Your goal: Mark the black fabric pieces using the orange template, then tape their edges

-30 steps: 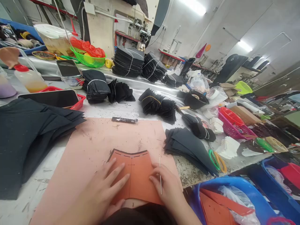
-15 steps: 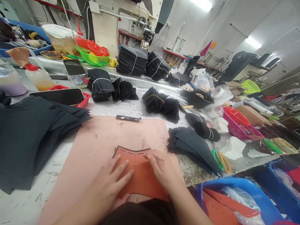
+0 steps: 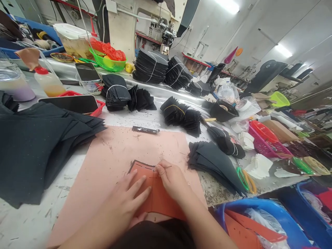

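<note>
An orange-red template (image 3: 145, 202) with short slots along its top edge and a thin centre line lies over a dark piece, whose black border (image 3: 140, 161) shows at the top. My left hand (image 3: 127, 197) rests on the template's left part, its fingers spread flat. Pinched in my right hand (image 3: 171, 178) is a thin pen-like stick (image 3: 168, 167), its tip hidden by the fingers near the top slots, close to the centre line. Beneath all this lies a pink sheet (image 3: 103, 166). Beyond it is a black marker (image 3: 145, 129).
Black cut pieces (image 3: 28, 138) are fanned out at left, and another black stack (image 3: 215, 162) lies at right beside green-and-orange-handled scissors (image 3: 245, 180). Several tied black bundles (image 3: 150, 65) stand farther back. A blue bin (image 3: 233, 207) with orange-red pieces sits below the table edge at right.
My right hand has moved left along the template's top edge, toward the centre line, still pinching the stick. My left hand stays on the template. The view has shifted slightly.
</note>
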{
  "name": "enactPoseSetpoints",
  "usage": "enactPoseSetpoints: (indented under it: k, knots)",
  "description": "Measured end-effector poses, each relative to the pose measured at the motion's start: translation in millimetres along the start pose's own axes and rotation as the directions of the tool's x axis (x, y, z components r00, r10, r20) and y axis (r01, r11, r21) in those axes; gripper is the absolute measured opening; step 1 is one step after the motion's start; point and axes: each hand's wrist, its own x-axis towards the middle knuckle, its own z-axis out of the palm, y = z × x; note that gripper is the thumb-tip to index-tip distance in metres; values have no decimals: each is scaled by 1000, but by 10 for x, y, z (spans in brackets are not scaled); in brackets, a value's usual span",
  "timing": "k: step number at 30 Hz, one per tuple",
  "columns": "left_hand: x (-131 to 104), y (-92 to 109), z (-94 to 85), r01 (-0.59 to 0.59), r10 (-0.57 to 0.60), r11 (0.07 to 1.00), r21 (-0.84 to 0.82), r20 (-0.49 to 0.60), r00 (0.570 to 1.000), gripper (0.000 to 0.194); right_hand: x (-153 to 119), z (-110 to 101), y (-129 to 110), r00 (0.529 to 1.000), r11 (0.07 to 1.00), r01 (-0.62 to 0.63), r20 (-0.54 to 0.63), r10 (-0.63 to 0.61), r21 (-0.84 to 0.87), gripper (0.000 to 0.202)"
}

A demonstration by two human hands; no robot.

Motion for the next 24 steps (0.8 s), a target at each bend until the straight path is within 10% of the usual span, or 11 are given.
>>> enactPoseSetpoints:
  k: [13, 24]
  knots:
    - [35, -54, -54, -129, 124, 991, 44, 94, 988, 56, 263, 285, -269, 996, 996, 80, 44, -81, 27, 27]
    - [-42, 10, 31, 6, -7, 999, 38, 16, 1000, 42, -319, -322, 497, 956, 954, -166, -197, 218, 250, 41]
